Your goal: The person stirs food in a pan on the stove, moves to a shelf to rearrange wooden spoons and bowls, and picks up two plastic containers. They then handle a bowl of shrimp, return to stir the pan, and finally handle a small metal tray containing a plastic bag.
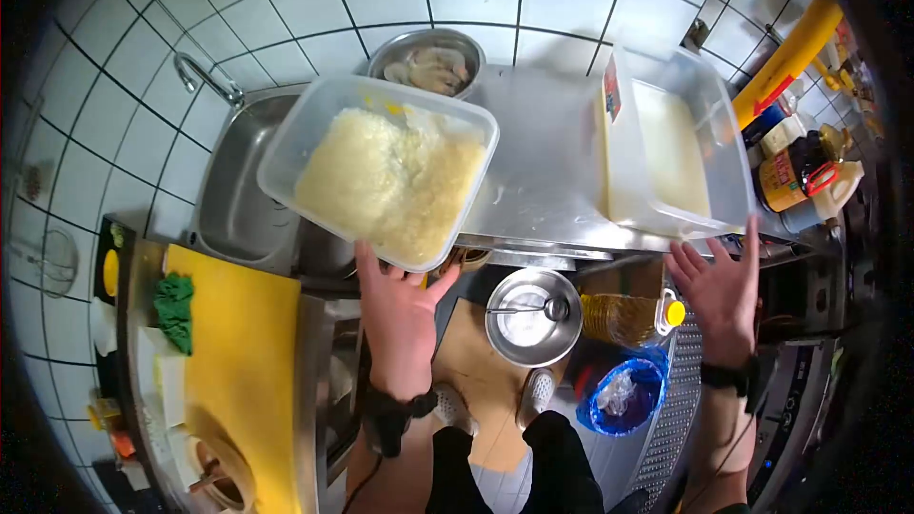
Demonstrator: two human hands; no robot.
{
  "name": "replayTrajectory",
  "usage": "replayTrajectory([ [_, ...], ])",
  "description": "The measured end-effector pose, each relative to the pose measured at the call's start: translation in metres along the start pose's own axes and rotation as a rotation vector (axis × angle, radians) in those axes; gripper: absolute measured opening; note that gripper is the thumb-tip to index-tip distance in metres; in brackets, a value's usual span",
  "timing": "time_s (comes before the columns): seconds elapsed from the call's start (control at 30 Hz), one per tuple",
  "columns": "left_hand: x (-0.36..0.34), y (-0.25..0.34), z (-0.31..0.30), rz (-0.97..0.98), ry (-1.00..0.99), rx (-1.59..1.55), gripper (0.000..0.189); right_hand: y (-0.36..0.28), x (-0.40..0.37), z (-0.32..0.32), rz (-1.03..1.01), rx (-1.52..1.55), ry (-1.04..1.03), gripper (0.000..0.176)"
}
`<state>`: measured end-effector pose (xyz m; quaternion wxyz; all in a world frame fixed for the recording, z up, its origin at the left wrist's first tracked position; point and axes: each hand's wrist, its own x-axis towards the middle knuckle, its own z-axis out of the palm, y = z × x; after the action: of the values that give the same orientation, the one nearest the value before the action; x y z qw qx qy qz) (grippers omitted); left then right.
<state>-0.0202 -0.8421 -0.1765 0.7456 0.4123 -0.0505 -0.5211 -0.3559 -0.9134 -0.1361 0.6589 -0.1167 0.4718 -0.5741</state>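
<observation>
A clear plastic tub (476, 124) of pale yellowish rice-like grains (367, 176) sits tilted across the sink's right edge and the steel counter. My left hand (400, 324) is at its near edge, fingers spread, some fingertips hidden beneath the rim. My right hand (719, 295) is held up with spread fingers just in front of a larger clear container (728, 162), which has pale content at its bottom and a white panel at its left side. Nothing shows in the right hand. Behind the tub, a metal bowl (474, 65) holds pale, greyish food.
A sink (233, 171) with a tap lies left, above a yellow board (238, 362). Below the counter stand a metal bowl with a ladle (533, 352), an oil bottle (619, 319) and a blue-lined bin (657, 390). Sauce bottles (785, 181) stand right.
</observation>
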Motion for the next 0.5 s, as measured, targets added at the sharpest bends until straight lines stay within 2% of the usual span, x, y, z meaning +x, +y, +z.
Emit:
replayTrajectory([
  [0.1,0.008,0.002,0.001,-0.064,-0.022,-0.006,0.068,-0.002,0.012,-0.003,0.02,-0.044,-0.059,0.115],
  [0.2,0.006,0.005,0.005,-0.074,0.024,0.04,0.061,0.003,0.016,0.007,0.024,-0.054,0.046,0.101],
  [0.23,0.005,0.004,0.007,-0.056,0.065,0.047,0.057,0.005,0.015,0.006,0.036,-0.039,0.054,0.109],
  [0.37,0.003,0.007,-0.006,-0.018,0.111,0.005,0.056,0.004,0.012,0.016,0.097,0.057,0.156,0.109],
  [0.5,-0.014,0.016,-0.015,0.004,0.109,0.026,0.057,0.014,0.015,0.008,0.182,0.167,0.082,0.107],
])
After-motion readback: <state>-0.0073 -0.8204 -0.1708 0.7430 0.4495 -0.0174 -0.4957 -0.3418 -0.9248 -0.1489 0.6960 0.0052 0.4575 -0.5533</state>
